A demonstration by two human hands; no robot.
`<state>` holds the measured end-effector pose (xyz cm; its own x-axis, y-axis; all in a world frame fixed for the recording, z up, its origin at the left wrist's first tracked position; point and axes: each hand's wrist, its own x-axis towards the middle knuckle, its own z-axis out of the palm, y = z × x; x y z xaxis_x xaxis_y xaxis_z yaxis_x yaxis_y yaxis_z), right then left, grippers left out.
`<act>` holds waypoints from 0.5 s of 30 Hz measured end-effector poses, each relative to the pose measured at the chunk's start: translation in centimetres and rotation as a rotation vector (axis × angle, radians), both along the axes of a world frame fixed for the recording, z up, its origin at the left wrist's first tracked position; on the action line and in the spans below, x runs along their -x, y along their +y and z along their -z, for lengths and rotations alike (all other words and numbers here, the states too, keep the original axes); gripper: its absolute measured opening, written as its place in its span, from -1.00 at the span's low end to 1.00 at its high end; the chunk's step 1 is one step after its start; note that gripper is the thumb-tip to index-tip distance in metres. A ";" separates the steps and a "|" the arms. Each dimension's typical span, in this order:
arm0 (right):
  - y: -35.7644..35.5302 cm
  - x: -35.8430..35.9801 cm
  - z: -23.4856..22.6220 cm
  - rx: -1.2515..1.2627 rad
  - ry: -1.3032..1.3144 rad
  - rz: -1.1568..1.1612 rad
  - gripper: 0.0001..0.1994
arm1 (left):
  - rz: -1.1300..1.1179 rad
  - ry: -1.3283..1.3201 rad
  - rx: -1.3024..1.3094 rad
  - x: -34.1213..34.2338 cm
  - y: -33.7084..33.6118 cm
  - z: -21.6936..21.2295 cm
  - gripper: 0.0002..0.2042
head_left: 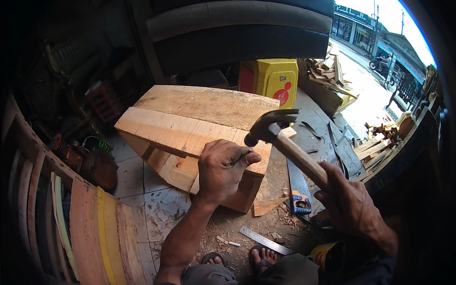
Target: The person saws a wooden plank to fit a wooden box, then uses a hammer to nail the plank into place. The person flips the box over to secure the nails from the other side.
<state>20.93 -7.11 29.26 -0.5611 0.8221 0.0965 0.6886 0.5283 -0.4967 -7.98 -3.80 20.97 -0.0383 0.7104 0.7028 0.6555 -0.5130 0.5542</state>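
Knees in grey cloth (247, 273) and two sandalled feet (240, 259), at the lower edge of the floor (156, 209), which is tiled, cracked and strewn with wood shavings. Left hand (223, 171): fingers closed, pinching a small nail (247, 152) between thumb and forefinger and resting on the near right corner of the wooden frame (190, 128). Wooden frame: pale sawn planks joined into a box-like piece, standing on the floor, its broad faces tilted toward the camera. Right hand (349, 204): wrapped firmly around the low end of a wooden handle. Claw hammer (273, 128): dark steel head raised just above and right of the nail, apart from it, handle running down to the right. Handsaw (297, 185): flat on the floor right of the frame, blue and orange grip nearest the feet. Steel ruler (263, 240): lying slantwise on the floor just ahead of the feet. Yellow tin (327, 256): on the floor under the right forearm. Yellow and red carton (275, 78): behind the frame, against a dark padded sofa frame (237, 28). Curved wooden slats and a yellow strip (99, 237): stacked along the left edge of the floor. Dark motor unit with green coiled hose (90, 156): left of the frame. Offcut pile (330, 71): far right, near the sunlit street.
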 end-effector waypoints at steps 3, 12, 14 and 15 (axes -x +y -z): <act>-1.2 0.0 -2.3 0.003 -0.029 0.115 -0.48 | 0.048 -0.021 -0.032 -1.2 0.9 -0.3 -0.87; -0.3 -0.8 -2.3 -0.170 0.428 0.021 -0.53 | 0.205 -0.214 0.568 3.3 -0.7 -3.3 -0.58; -0.7 -1.9 -3.2 0.005 0.991 -0.039 -0.58 | -0.047 -0.018 0.265 4.9 1.2 -4.3 -0.57; 0.4 -3.9 -3.0 0.125 1.200 -0.177 -0.60 | -0.186 0.068 0.167 5.9 2.3 -4.7 -0.54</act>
<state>24.81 -6.72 32.25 -0.2750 0.7841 0.5564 -0.3196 0.4713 -0.8220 -13.84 -1.46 25.69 -0.1355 0.8019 0.5819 0.7687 -0.2855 0.5724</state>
